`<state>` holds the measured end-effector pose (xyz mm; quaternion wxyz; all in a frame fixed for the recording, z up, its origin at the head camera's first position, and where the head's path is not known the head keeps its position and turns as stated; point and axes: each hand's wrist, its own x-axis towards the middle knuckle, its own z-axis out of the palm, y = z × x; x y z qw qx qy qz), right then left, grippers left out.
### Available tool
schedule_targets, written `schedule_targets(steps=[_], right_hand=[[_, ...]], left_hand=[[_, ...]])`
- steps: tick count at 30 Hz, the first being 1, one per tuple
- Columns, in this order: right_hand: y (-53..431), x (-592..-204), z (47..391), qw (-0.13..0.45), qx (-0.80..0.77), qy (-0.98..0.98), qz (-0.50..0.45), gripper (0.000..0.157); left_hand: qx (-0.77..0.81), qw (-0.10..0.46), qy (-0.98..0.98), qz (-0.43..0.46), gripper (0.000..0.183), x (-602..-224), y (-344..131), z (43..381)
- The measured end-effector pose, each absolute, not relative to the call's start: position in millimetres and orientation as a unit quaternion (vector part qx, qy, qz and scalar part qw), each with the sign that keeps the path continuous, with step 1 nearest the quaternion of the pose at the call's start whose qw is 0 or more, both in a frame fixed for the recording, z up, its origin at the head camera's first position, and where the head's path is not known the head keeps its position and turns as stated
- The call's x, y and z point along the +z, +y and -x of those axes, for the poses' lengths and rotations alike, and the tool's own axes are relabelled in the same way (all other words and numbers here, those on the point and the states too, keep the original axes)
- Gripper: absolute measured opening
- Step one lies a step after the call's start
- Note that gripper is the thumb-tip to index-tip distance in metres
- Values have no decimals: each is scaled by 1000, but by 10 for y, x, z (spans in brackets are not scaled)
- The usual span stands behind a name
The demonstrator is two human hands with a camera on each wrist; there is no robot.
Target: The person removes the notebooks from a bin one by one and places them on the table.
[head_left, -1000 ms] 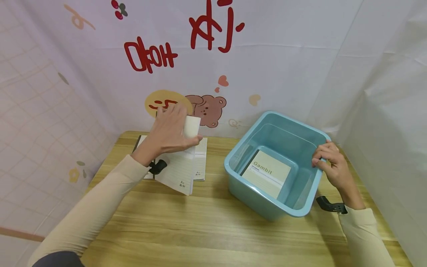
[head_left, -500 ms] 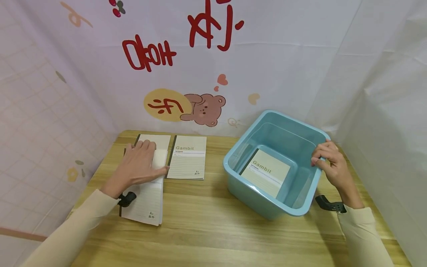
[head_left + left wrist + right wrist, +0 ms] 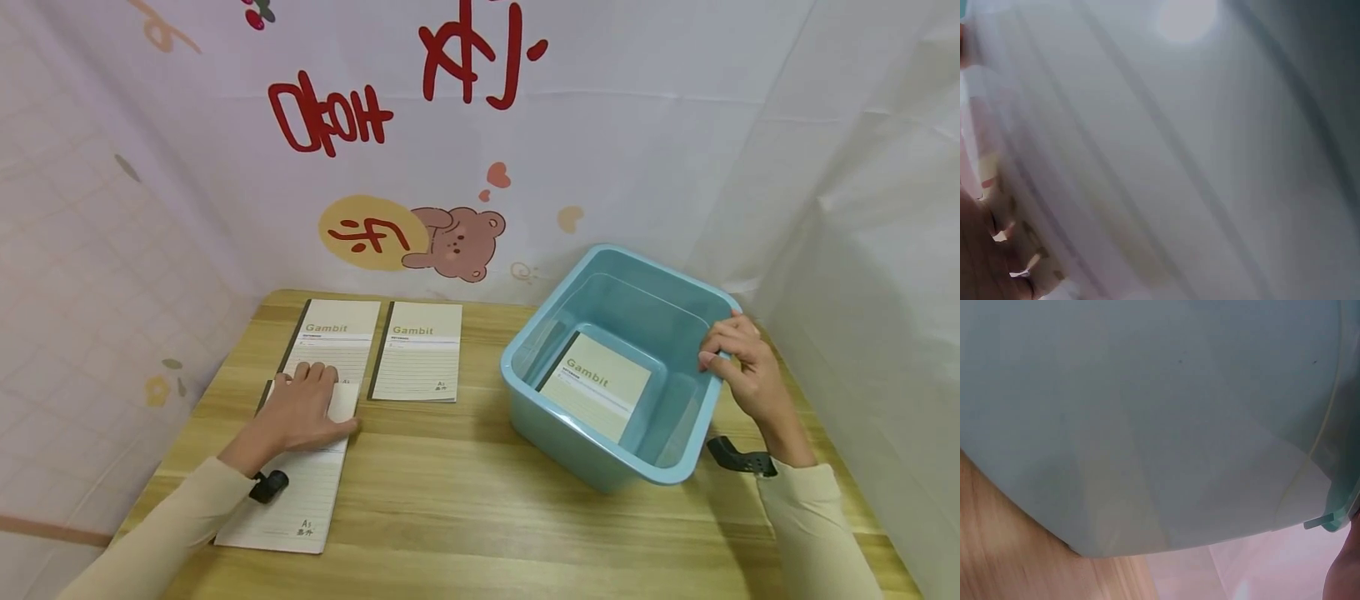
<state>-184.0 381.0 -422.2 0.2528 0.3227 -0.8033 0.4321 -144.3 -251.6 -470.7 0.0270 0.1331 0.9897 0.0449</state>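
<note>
My left hand (image 3: 294, 418) spans the upper part of a cream lined notebook (image 3: 300, 496) at the table's left front, thumb along its right edge and fingers over its top edge. The ruled cover fills the left wrist view up close, blurred, with curled fingers (image 3: 1019, 262) at lower left. My right hand (image 3: 744, 367) grips the right rim of a light blue plastic basin (image 3: 562, 442), fingers over the outside and thumb inward. Inside the basin lies a notebook (image 3: 596, 385) marked "Gambit". The basin's outer wall (image 3: 1147, 425) fills most of the right wrist view.
Two more "Gambit" notebooks, one at back left (image 3: 333, 333) and one beside it (image 3: 416, 354), lie flat on the wooden table (image 3: 450, 508). The held notebook overlaps the left one's lower edge in the head view. A printed white cloth (image 3: 637, 150) hangs behind.
My left hand has moved left and toward me with the notebook, from over the back notebooks down to the left front of the table. The right hand stays on the basin rim.
</note>
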Motion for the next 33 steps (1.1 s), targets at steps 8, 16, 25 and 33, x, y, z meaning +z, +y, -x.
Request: schedule_targets(steps=[8,16,25,33], right_hand=[[3782,-4225,1858,257,432,-804,-318,34],[3769,-4217,1852,261,435,-802,-315,34],[3779,-4197,1828,262,438,-801,-313,33],[3777,-4209,1835,258,438,-802,-315,32]], left_hand=[[51,36,990,-125,83,-4826,-2569,1297],[82,13,986,-142,82,-4821,-2604,1196],[99,-26,983,-150,66,-4811,-2633,1200],[134,-53,977,-159,75,-4706,-2516,1339]])
